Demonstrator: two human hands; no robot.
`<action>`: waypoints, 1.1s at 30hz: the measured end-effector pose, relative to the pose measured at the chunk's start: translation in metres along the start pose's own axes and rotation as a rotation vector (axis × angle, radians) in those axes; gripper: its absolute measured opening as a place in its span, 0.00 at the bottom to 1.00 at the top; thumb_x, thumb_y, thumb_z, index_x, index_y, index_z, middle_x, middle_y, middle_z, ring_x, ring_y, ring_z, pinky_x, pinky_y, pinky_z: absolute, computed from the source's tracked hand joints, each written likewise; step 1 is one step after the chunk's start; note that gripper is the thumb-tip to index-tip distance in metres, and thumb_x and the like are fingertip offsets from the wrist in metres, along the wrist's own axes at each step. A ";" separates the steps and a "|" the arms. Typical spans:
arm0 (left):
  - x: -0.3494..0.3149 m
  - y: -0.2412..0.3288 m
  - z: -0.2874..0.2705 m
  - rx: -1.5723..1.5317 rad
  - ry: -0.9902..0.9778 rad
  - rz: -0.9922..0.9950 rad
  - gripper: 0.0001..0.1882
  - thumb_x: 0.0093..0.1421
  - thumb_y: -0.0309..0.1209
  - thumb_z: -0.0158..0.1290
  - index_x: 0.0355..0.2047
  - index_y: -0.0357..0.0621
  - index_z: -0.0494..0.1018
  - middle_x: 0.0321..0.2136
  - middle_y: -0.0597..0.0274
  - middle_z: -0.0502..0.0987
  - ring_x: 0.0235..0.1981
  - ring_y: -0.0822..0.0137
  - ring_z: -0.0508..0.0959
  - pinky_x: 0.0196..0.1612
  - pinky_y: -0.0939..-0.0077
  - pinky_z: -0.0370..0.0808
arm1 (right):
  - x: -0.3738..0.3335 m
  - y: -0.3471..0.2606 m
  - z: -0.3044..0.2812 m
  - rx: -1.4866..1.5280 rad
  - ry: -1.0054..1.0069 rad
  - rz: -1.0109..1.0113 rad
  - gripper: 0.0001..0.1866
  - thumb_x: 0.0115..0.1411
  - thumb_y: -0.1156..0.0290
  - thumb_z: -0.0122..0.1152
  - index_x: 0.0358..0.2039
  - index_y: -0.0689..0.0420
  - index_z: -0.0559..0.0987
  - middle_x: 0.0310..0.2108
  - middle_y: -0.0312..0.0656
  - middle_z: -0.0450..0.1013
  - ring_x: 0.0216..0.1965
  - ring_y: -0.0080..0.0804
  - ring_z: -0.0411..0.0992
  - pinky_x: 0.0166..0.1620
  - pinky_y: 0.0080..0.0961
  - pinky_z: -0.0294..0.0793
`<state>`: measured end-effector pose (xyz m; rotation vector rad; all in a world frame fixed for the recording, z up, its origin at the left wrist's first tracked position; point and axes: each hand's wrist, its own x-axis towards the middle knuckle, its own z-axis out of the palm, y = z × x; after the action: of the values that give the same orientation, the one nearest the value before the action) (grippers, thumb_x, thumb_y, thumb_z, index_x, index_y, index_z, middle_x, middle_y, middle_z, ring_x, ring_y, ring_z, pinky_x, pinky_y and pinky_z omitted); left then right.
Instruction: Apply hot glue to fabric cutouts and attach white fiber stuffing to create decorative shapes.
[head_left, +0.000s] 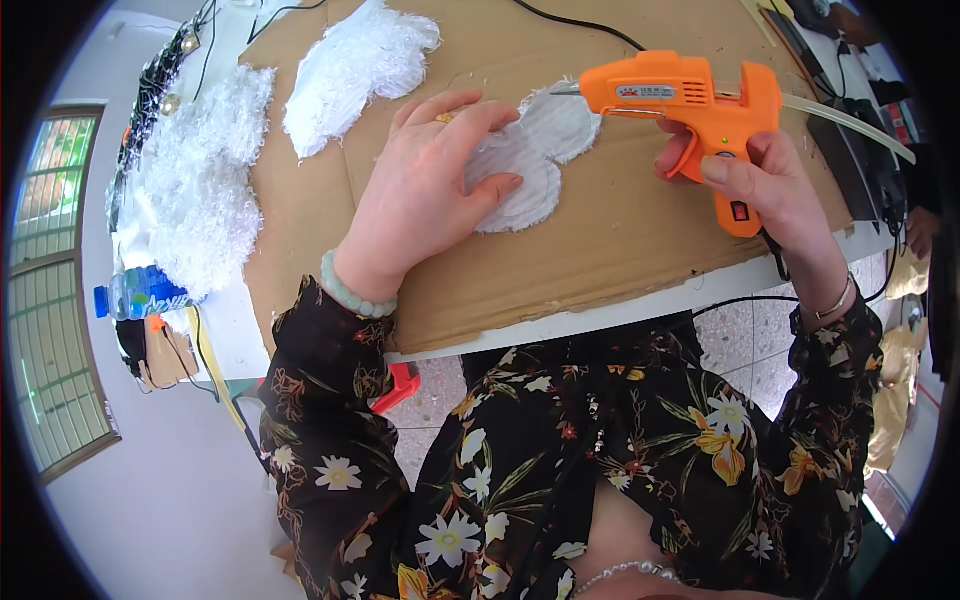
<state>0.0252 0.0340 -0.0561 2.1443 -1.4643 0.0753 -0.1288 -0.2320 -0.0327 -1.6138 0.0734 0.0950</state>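
Note:
An orange hot glue gun (735, 115) is gripped in my right hand (785, 185), fingers around its handle and trigger. A translucent glue stick (850, 120) sticks out of its back end. The nozzle points left, at the far part of a white, rounded-lobed fabric piece (535, 190) with frayed edges. That piece lies on the brown cardboard (620, 235). My left hand (430, 170) rests on its left side, thumb and index finger apart. The tips of some left fingers are hidden.
Another fluffy white piece (355, 65) lies at the far left of the cardboard. Beside it is a heap of white shaggy material (205, 175). A plastic bottle (145, 293) lies near the left edge. A black cord (745, 300) trails at the right.

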 end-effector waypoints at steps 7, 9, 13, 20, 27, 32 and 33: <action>0.000 0.005 -0.001 0.118 0.014 0.128 0.21 0.48 0.27 0.62 0.44 0.45 0.72 0.21 0.60 0.77 0.49 0.52 0.75 0.57 0.55 0.63 | -0.001 -0.011 -0.001 -0.190 -0.007 0.110 0.21 0.59 0.67 0.60 0.51 0.61 0.74 0.39 0.38 0.77 0.39 0.20 0.71 0.45 0.18 0.69; -0.001 0.006 -0.002 0.110 0.008 0.121 0.21 0.48 0.27 0.61 0.44 0.45 0.72 0.20 0.60 0.77 0.49 0.53 0.75 0.57 0.55 0.63 | -0.002 -0.013 -0.001 -0.196 0.025 0.089 0.20 0.59 0.68 0.60 0.51 0.61 0.74 0.39 0.37 0.77 0.38 0.18 0.70 0.43 0.16 0.68; -0.001 0.002 -0.002 0.050 0.014 0.089 0.23 0.48 0.27 0.62 0.46 0.46 0.72 0.20 0.58 0.76 0.49 0.52 0.75 0.57 0.56 0.63 | -0.006 -0.014 0.004 -0.279 -0.029 0.169 0.18 0.59 0.72 0.62 0.50 0.61 0.72 0.37 0.33 0.74 0.33 0.14 0.66 0.37 0.14 0.67; -0.002 -0.005 0.003 -0.065 0.042 0.011 0.27 0.46 0.27 0.63 0.49 0.48 0.72 0.28 0.56 0.77 0.50 0.50 0.74 0.57 0.57 0.63 | -0.001 -0.016 0.007 -0.299 -0.088 0.209 0.25 0.59 0.79 0.60 0.58 0.61 0.69 0.45 0.37 0.74 0.44 0.19 0.69 0.49 0.18 0.69; 0.000 -0.003 0.004 -0.064 0.002 0.006 0.33 0.47 0.25 0.62 0.56 0.50 0.68 0.40 0.60 0.79 0.59 0.48 0.67 0.61 0.55 0.60 | 0.006 -0.020 0.013 -0.364 -0.103 0.199 0.26 0.59 0.78 0.59 0.59 0.61 0.68 0.45 0.37 0.74 0.43 0.18 0.69 0.48 0.18 0.69; -0.001 -0.004 0.003 -0.057 -0.072 -0.020 0.35 0.50 0.24 0.59 0.60 0.50 0.63 0.53 0.63 0.74 0.65 0.49 0.59 0.65 0.56 0.55 | 0.008 -0.018 0.015 -0.365 -0.086 0.179 0.24 0.60 0.78 0.59 0.58 0.61 0.69 0.43 0.35 0.74 0.40 0.16 0.68 0.45 0.16 0.68; 0.000 -0.004 0.004 -0.067 -0.088 -0.014 0.35 0.51 0.24 0.58 0.61 0.50 0.62 0.54 0.63 0.74 0.66 0.49 0.59 0.66 0.55 0.54 | 0.008 -0.018 0.016 -0.371 -0.088 0.183 0.24 0.60 0.78 0.59 0.58 0.61 0.69 0.43 0.35 0.74 0.40 0.16 0.68 0.45 0.16 0.68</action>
<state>0.0278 0.0334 -0.0612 2.1270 -1.4797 -0.0733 -0.1191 -0.2154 -0.0165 -1.9682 0.1418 0.3366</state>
